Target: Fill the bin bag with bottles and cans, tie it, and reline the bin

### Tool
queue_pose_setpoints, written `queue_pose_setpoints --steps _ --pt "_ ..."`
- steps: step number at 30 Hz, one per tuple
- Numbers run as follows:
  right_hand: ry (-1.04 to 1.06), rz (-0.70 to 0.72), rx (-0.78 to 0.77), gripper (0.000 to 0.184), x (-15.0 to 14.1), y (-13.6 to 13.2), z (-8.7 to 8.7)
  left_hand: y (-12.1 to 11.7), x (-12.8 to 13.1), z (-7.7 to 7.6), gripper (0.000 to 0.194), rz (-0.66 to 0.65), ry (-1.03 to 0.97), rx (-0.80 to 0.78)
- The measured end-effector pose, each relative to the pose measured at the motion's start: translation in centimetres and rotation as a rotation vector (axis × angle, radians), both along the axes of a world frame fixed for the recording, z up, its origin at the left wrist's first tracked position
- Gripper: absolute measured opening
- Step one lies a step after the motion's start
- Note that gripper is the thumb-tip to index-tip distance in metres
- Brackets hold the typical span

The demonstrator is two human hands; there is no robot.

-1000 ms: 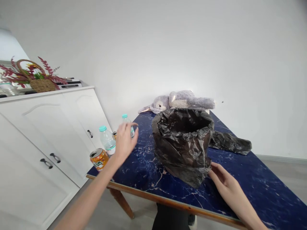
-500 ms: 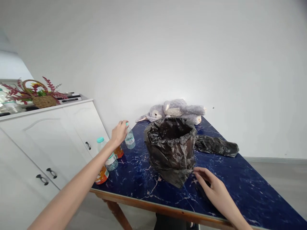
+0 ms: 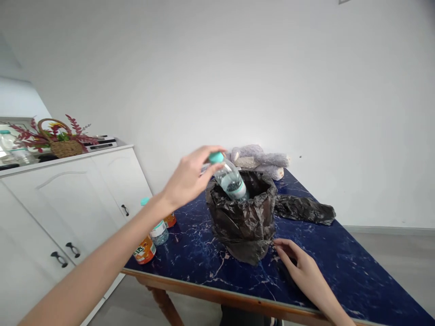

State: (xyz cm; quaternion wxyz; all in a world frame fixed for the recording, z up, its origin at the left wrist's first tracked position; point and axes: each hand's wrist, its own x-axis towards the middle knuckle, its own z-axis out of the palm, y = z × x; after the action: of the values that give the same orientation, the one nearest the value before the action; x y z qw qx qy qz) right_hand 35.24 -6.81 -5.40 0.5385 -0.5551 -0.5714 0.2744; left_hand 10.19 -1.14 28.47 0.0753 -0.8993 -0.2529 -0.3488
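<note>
My left hand (image 3: 199, 172) grips a clear plastic water bottle (image 3: 228, 177) round its teal cap. The bottle tilts, its base inside the mouth of a bin lined with a black garbage bag (image 3: 244, 226). At the bin's lower right, the fingertips of my right hand (image 3: 297, 262) pinch the hanging edge of the bag. Partly behind my left forearm stand another water bottle (image 3: 159, 233) and orange drink bottles (image 3: 145, 251).
A folded black plastic bag (image 3: 306, 209) lies right of the bin on the blue marbled table (image 3: 343, 271). Behind the bin rests a grey plush toy (image 3: 261, 158). A white cabinet (image 3: 84, 194) at left carries a flower basket (image 3: 66, 147).
My left hand has lifted the water bottle off the table and brought it rightward into the bin's opening. My right hand has stayed at the bag's edge.
</note>
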Motion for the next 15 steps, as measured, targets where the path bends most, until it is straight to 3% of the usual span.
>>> queue_pose_setpoints --steps 4,8,15 --pt "-0.009 0.006 -0.005 0.042 0.0 0.1 -0.2 2.5 0.2 -2.5 0.027 0.006 0.225 -0.166" --pt "-0.017 0.013 -0.023 0.042 0.2 0.2 -0.6 3.6 -1.1 -2.8 0.035 0.048 0.441 -0.343" --pt "-0.025 -0.001 -0.033 0.042 0.2 0.2 -0.7 2.7 -3.0 -3.7 0.057 0.108 0.396 -0.426"
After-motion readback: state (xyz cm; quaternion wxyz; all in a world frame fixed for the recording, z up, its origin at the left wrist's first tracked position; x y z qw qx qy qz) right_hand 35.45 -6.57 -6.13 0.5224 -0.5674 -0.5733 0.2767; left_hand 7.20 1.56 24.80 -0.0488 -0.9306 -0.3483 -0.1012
